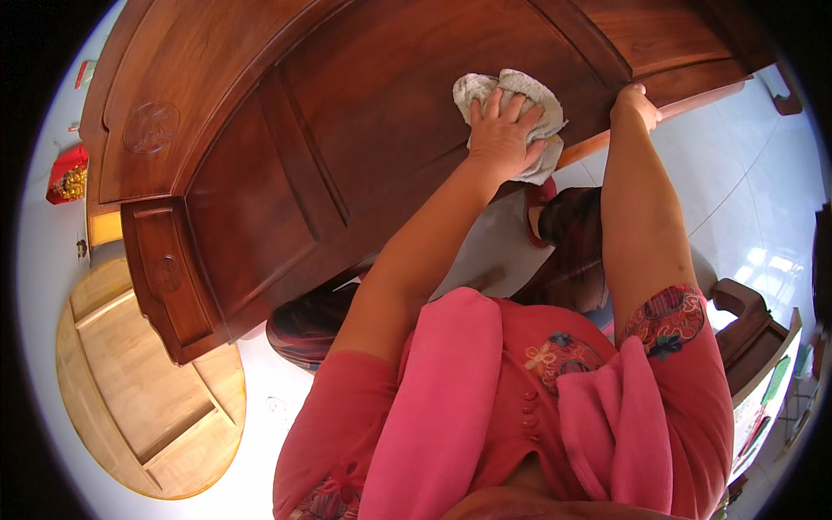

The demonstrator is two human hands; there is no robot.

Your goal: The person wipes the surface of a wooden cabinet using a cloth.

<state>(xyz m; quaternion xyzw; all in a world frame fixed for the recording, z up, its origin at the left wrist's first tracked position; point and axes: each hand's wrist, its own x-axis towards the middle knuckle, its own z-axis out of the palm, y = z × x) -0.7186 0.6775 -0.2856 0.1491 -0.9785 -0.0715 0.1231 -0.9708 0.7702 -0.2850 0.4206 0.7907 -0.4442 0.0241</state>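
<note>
My left hand (504, 133) lies spread on a folded, whitish terry cloth (530, 91), pressing it against the dark reddish-brown panel of a large wooden furniture piece (403, 84). The cloth shows past my fingers and below my thumb. Farther right, my right hand (637, 107) grips the edge of the same piece (692, 97), its fingers partly hidden behind the wood. Raised frame strips divide the panelled surface. A round carved medallion (151, 127) marks its upper left part, and a smaller one (167, 273) sits on the end post.
An oval pale wooden board (149, 383) with battens lies on the white tiled floor (734, 162) at left. A red packet (68, 175) with gold-coloured contents is beyond it. Dark curved wooden furniture (747, 325) stands at my right. My knee (312, 328) is close under the panel.
</note>
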